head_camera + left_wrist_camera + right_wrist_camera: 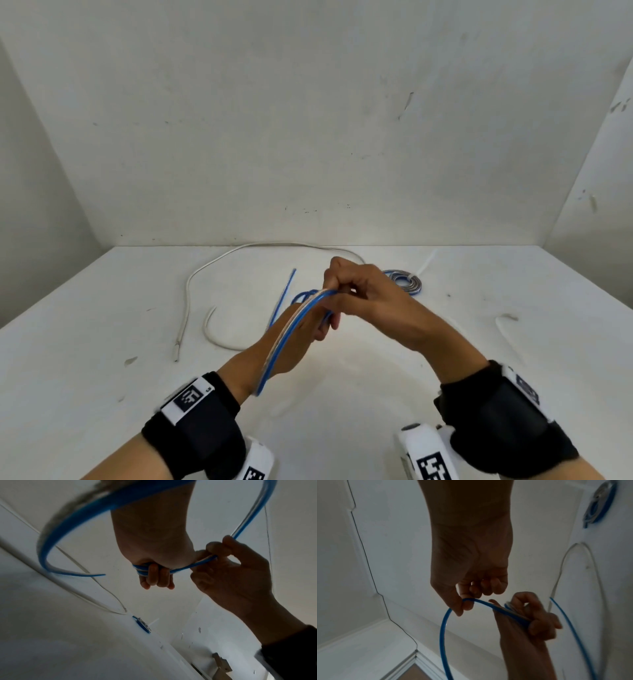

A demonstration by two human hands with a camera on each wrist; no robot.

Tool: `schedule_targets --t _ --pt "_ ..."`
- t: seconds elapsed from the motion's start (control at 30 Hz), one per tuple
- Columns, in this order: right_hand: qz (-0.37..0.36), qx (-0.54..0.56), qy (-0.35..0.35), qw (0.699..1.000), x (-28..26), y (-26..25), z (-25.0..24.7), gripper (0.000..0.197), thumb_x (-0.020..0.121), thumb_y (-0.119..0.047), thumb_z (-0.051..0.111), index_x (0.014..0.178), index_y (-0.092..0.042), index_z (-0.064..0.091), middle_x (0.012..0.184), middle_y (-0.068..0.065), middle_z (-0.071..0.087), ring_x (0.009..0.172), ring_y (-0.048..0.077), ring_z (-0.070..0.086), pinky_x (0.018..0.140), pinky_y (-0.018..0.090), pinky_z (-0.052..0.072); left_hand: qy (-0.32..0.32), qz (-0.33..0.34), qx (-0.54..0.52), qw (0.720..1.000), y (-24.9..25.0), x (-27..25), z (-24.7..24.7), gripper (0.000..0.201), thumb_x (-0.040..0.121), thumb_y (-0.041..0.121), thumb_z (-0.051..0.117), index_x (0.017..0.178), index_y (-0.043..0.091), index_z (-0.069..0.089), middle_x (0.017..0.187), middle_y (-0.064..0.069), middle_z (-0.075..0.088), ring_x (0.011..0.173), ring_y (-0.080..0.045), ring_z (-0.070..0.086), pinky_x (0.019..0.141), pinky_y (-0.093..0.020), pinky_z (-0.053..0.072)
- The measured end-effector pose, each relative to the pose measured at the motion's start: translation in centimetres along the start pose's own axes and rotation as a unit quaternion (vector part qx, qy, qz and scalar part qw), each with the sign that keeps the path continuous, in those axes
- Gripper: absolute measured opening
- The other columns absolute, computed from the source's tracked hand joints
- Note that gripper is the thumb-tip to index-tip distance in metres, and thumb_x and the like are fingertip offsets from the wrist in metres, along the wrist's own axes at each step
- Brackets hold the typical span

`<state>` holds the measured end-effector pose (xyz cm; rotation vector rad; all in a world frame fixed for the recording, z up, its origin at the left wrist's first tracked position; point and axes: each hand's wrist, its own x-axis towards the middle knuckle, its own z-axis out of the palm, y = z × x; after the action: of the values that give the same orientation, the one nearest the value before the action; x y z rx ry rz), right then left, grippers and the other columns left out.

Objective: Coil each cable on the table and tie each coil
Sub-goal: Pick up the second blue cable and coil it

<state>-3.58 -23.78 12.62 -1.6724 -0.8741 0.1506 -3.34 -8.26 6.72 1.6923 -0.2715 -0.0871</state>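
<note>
A blue cable hangs in several loops around my left hand, held up over the middle of the table. The left fingers curl round the gathered strands. My right hand pinches a strand of the same blue cable just above the left hand. The cable's free end sticks out to the left. A loose white cable lies on the table at the back left. A finished blue coil lies at the back right, partly hidden by the right hand.
White walls close the table at the back and on both sides. A white zip tie pokes out beside the finished coil. Another thin white strip lies at the right. Black wrist bands with tags sit on both forearms.
</note>
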Motion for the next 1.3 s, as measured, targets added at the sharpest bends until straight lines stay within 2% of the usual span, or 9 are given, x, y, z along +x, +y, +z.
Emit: schedule_targets --t 0.13,0.23,0.37,0.43,0.6,0.73,0.83,1.07,1.3 --pt "-0.02 0.053 0.008 0.998 1.1 -1.7 -0.5 0.023 0.082 -0.012 0.061 0.063 -0.011 0.049 0.07 -0.004 0.042 0.064 0.011 0.048 0.064 0.021 0.043 -0.087 0.027 0.04 0.995 0.4 -0.6 -0.5 0.057 0.081 0.066 0.038 0.07 0.011 0.047 0.043 0.01 0.043 0.042 -0.002 0.032 0.046 -0.01 0.03" --pt "0.053 0.159 0.126 0.978 2.8 -0.9 -0.9 0.041 0.092 -0.028 0.058 0.061 -0.009 0.039 0.058 -0.002 0.032 0.051 0.01 0.033 0.054 0.022 0.031 -0.086 0.028 0.108 0.99 0.7 -1.4 -0.2 0.051 0.084 0.061 0.035 0.067 0.015 0.049 0.046 0.011 0.036 0.047 -0.005 0.029 0.05 -0.016 0.03" --pt "0.243 0.418 0.227 0.845 5.1 2.5 -1.7 0.042 0.1 -0.027 0.043 0.061 -0.013 0.04 0.041 -0.005 0.028 0.029 0.007 0.028 0.03 0.018 0.028 -0.104 0.086 0.264 0.955 0.8 -2.4 0.6 0.042 0.095 0.049 0.039 0.066 0.019 0.047 0.058 0.004 0.042 0.053 -0.008 0.037 0.058 -0.022 0.036" --pt "0.285 0.433 0.23 0.824 5.6 4.3 -1.5 0.036 0.101 -0.021 0.043 0.067 -0.009 0.047 0.038 -0.005 0.032 0.026 0.006 0.027 0.028 0.017 0.03 -0.11 0.082 0.262 0.955 0.6 -3.0 0.6 0.042 0.096 0.049 0.039 0.065 0.022 0.046 0.059 0.002 0.041 0.054 -0.01 0.038 0.057 -0.022 0.035" --pt "0.358 0.335 0.221 0.843 5.9 8.0 -0.1 0.024 0.095 -0.027 0.056 0.081 -0.008 0.056 0.045 -0.003 0.04 0.038 0.008 0.033 0.04 0.016 0.034 -0.102 0.046 0.161 0.981 1.5 -3.9 0.3 0.042 0.1 0.039 0.034 0.066 0.018 0.047 0.051 0.008 0.037 0.05 -0.009 0.034 0.053 -0.016 0.031" --pt "0.397 0.038 0.104 0.911 5.2 8.5 1.2 0.042 0.098 -0.041 0.043 0.105 -0.004 0.063 0.06 0.005 0.042 0.051 0.017 0.04 0.052 0.021 0.037 -0.105 0.051 0.068 0.991 2.4 -3.4 0.0 0.044 0.098 0.037 0.026 0.067 0.013 0.045 0.045 0.008 0.027 0.046 -0.011 0.028 0.053 -0.023 0.028" --pt "0.309 -0.221 0.112 0.918 5.0 8.0 1.6 0.035 0.098 -0.036 0.041 0.071 -0.015 0.049 0.065 0.006 0.051 0.057 0.021 0.05 0.055 0.027 0.042 -0.12 0.029 -0.048 0.991 2.7 -2.6 -0.4 0.047 0.098 0.036 0.022 0.067 0.011 0.047 0.044 0.007 0.018 0.044 -0.013 0.016 0.057 -0.024 0.038" --pt "-0.055 -0.097 0.315 0.942 2.7 4.3 2.4 0.016 0.093 0.0 0.045 0.091 -0.016 0.05 0.08 -0.009 0.054 0.07 0.005 0.049 0.063 0.02 0.042 -0.043 -0.031 -0.285 0.957 3.5 -1.3 -1.3 0.043 0.099 0.037 0.028 0.066 0.014 0.044 0.047 0.006 0.02 0.039 -0.01 0.021 0.064 -0.024 0.049" --pt "-0.078 -0.171 0.322 0.928 0.3 5.6 4.6 0.015 0.09 -0.021 0.054 0.102 -0.028 0.052 0.102 -0.014 0.056 0.099 0.009 0.056 0.079 0.016 0.046 0.121 -0.014 -0.388 0.914 3.2 -0.2 -1.0 0.041 0.101 0.033 0.036 0.068 0.012 0.046 0.085 -0.008 0.066 0.082 -0.021 0.068 0.089 -0.032 0.05"
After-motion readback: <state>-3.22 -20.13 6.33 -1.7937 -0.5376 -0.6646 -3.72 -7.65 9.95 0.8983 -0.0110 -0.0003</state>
